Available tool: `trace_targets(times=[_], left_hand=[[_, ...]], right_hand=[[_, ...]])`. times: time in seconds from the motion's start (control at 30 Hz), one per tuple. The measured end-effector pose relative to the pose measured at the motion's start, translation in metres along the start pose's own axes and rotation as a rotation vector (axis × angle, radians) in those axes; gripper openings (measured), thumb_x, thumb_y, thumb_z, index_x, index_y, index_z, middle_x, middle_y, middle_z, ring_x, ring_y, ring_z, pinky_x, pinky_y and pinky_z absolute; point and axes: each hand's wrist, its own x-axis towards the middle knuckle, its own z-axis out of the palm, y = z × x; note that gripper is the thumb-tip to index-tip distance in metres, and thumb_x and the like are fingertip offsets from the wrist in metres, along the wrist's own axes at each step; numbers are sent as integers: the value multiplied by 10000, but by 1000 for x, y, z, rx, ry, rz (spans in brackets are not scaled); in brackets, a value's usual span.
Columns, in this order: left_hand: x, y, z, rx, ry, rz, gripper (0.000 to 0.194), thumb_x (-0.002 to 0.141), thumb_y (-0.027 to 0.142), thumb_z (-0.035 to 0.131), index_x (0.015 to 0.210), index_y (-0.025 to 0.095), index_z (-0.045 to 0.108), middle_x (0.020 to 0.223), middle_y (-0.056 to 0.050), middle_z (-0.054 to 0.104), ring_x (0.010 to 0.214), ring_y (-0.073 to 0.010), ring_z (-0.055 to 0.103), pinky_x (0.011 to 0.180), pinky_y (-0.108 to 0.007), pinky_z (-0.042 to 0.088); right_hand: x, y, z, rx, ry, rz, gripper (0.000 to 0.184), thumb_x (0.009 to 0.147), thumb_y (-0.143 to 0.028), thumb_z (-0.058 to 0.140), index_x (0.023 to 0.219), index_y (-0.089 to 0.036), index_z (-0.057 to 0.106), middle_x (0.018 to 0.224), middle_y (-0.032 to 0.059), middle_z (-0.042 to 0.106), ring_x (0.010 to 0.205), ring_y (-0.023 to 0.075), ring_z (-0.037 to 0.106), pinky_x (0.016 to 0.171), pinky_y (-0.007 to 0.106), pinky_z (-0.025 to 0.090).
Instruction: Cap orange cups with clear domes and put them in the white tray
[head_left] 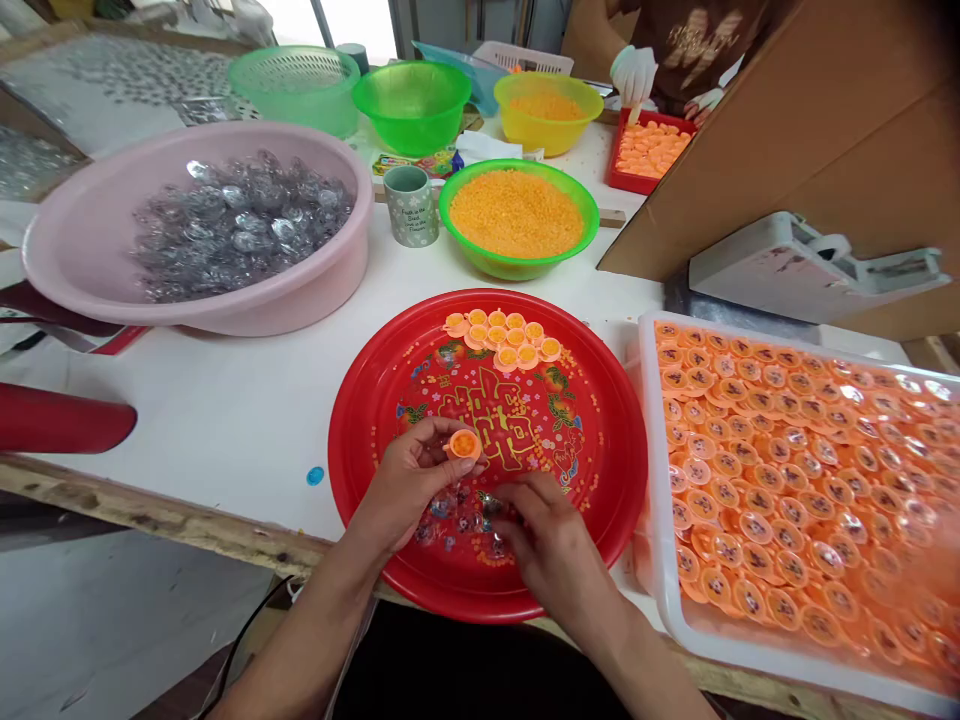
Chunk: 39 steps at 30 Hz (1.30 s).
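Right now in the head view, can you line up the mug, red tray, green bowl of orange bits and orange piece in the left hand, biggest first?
1. Red tray
2. Green bowl of orange bits
3. Mug
4. Orange piece in the left hand

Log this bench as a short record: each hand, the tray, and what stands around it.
Left hand: holding one orange piece
Right hand: at clear pieces on the tray
Tray: red, round; orange cluster at far side
Right of tray: bin of orange pieces
Beyond tray: green bowl of orange grains; mug
Far left: pink tub of shiny pieces
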Motion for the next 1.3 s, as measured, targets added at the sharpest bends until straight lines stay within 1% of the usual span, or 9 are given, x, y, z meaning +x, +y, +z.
trace_targets(times=[0.17, 0.37, 0.43, 0.57, 0.67, 0.77, 1.0, 1.1, 1.3], left_hand=[[-2, -2, 4, -14, -19, -28, 306, 698, 194, 809, 959, 199, 650, 864, 22, 685, 810, -128, 657, 709, -197, 543], [1, -5, -2, 8, 6, 1, 274, 714, 216, 805, 951, 181, 671, 894, 2, 694, 834, -135, 660, 740, -206, 550], [3, -5, -6, -4, 19, 20, 278, 725, 230, 803, 962, 182, 668, 892, 3, 695, 820, -135, 672, 740, -210, 557], [5, -1, -11, -7, 73, 82, 263, 737, 234, 799, 960, 182, 670, 898, 5, 695, 812, -126, 671, 727, -198, 560], [5, 1, -12, -10, 88, 95, 257, 743, 239, 794, 960, 178, 670, 900, 0, 700, 820, -131, 671, 716, -199, 563], [4, -1, -12, -26, 64, 74, 300, 722, 240, 807, 980, 180, 665, 909, -4, 706, 831, -147, 675, 740, -228, 569], [3, -2, -12, 28, 48, 43, 296, 709, 234, 812, 963, 175, 673, 929, -7, 694, 869, -133, 642, 744, -191, 532], [3, 1, -8, 45, 37, 27, 295, 712, 243, 809, 964, 176, 670, 909, -8, 684, 835, -132, 633, 723, -200, 527], [2, 4, -2, 60, 9, 10, 285, 709, 228, 802, 951, 178, 661, 877, -3, 676, 775, -123, 614, 656, -186, 506]], right_hand=[[3, 2, 13, -341, -83, -123, 290, 840, 27, 497, 961, -176, 665, 925, 81, 620, 858, 242, 545, 778, 379, 505], [2, 13, 2, -101, 66, 34, 311, 858, 15, 462, 975, -201, 654, 896, 56, 623, 806, 194, 584, 728, 307, 503], [2, 11, 2, -40, 71, 63, 284, 868, -1, 466, 949, -203, 648, 879, 49, 616, 771, 180, 584, 706, 293, 498], [3, -1, 14, -3, -72, -16, 249, 861, -23, 519, 965, -211, 645, 895, 48, 600, 808, 188, 581, 730, 302, 496], [6, -10, 26, -108, -192, -101, 270, 844, -36, 561, 1046, -203, 621, 989, 72, 594, 879, 219, 568, 782, 342, 498], [8, -11, 30, -182, -232, -154, 269, 847, -29, 544, 1052, -194, 599, 1023, 79, 586, 896, 227, 559, 801, 358, 492], [5, 2, 6, -61, -159, 53, 344, 761, 57, 530, 989, -199, 561, 973, 42, 531, 827, 180, 538, 744, 295, 474], [4, 2, 0, -21, -161, 80, 381, 739, 76, 525, 983, -214, 564, 980, 29, 526, 843, 170, 538, 762, 288, 463], [-1, 3, -5, 41, -187, 135, 317, 752, 45, 541, 945, -207, 541, 952, 19, 537, 818, 163, 539, 729, 299, 454]])
